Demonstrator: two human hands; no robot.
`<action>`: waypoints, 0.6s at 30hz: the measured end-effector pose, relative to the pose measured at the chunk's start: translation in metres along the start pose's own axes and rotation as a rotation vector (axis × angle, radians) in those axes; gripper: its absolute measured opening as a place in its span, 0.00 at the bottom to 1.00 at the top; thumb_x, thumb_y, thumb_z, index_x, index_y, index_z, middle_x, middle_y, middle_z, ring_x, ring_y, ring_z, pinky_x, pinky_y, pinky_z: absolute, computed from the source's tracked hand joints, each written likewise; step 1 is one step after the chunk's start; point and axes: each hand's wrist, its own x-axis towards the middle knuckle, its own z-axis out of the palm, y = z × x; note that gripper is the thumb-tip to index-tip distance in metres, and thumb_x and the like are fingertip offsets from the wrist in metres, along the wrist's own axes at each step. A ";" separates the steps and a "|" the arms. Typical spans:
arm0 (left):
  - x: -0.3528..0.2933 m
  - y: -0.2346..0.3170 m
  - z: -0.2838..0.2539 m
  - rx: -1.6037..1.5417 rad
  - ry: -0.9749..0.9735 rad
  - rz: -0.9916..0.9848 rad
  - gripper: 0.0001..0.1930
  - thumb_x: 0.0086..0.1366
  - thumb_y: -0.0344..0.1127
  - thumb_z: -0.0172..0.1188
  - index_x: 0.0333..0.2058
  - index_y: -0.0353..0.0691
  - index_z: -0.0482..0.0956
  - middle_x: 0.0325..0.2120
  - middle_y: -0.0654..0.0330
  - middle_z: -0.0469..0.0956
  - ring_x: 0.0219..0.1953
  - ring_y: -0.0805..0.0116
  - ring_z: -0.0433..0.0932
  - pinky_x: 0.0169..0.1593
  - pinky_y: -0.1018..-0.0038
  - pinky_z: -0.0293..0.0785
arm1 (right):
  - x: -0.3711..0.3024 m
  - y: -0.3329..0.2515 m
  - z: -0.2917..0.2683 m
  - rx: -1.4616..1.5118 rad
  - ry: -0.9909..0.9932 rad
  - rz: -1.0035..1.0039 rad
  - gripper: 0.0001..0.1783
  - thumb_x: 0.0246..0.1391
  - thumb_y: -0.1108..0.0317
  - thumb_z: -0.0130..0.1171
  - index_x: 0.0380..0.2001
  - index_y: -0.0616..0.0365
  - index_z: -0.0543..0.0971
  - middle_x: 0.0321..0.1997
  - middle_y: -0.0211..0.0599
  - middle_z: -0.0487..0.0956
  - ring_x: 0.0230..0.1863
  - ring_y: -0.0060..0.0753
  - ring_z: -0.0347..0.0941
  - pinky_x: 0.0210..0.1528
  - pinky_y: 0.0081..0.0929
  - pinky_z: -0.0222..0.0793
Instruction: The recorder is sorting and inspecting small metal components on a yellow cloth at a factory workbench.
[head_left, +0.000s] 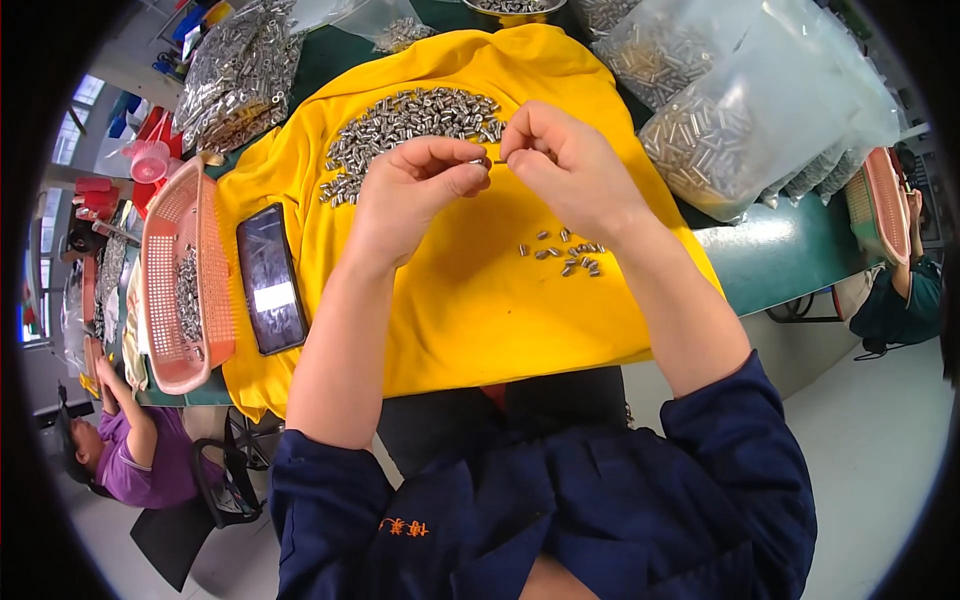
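A green worktable (pixel 790 255) fills this corner of a workshop, and most of it lies under a yellow cloth (pixel 470 300) spread in front of the person in the dark blue jacket. On the far part of that cloth sits a heap of small metal cylinders (pixel 410 125), and a smaller scatter of the same pieces (pixel 565 252) lies on the cloth's right half, nearer the person.

Above the cloth's middle, just on the near side of the heap, the two hands meet. The left hand (pixel 415 190) is curled, thumb and forefinger pinched on one small metal piece (pixel 480 161). The right hand (pixel 565 165) is closed the same way, its fingertips touching the other end of something thin; what exactly it pinches is too small to tell.

A dark smartphone (pixel 270 277) lies on the cloth's left edge, and just beyond it stands a pink plastic basket (pixel 165 290) holding more metal parts. Clear bags of cylinders (pixel 720 130) are stacked off the cloth's far right corner.
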 end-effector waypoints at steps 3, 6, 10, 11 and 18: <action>0.000 -0.004 -0.002 -0.018 -0.024 0.004 0.07 0.51 0.23 0.57 0.32 0.33 0.75 0.26 0.60 0.76 0.29 0.74 0.75 0.36 0.81 0.71 | 0.000 0.000 0.002 -0.022 -0.018 0.010 0.04 0.41 0.71 0.46 0.22 0.59 0.68 0.15 0.25 0.65 0.17 0.14 0.56 0.19 0.16 0.54; -0.001 -0.003 0.000 0.023 -0.030 0.015 0.07 0.51 0.23 0.57 0.31 0.32 0.75 0.26 0.59 0.76 0.29 0.74 0.75 0.36 0.82 0.71 | 0.000 -0.001 0.004 -0.044 -0.007 0.001 0.04 0.40 0.70 0.46 0.22 0.59 0.68 0.15 0.27 0.65 0.17 0.16 0.57 0.19 0.17 0.55; -0.001 0.000 0.002 0.066 -0.023 0.015 0.07 0.51 0.24 0.57 0.32 0.32 0.75 0.27 0.60 0.76 0.29 0.75 0.75 0.36 0.83 0.71 | -0.001 0.000 0.005 -0.102 -0.013 -0.024 0.04 0.40 0.70 0.47 0.22 0.59 0.67 0.15 0.29 0.65 0.17 0.20 0.58 0.20 0.19 0.56; -0.001 0.000 0.002 0.085 -0.023 0.013 0.07 0.51 0.24 0.57 0.32 0.32 0.75 0.27 0.60 0.76 0.29 0.75 0.74 0.36 0.83 0.71 | -0.001 0.000 0.006 -0.123 -0.003 -0.032 0.05 0.40 0.70 0.47 0.22 0.59 0.67 0.15 0.31 0.66 0.18 0.22 0.60 0.21 0.21 0.57; -0.003 -0.003 0.004 0.193 0.006 0.080 0.06 0.50 0.24 0.58 0.29 0.34 0.76 0.25 0.64 0.76 0.28 0.79 0.73 0.34 0.85 0.69 | -0.005 0.000 0.011 -0.447 0.024 -0.174 0.03 0.42 0.75 0.46 0.24 0.60 0.65 0.20 0.29 0.66 0.22 0.21 0.59 0.24 0.19 0.57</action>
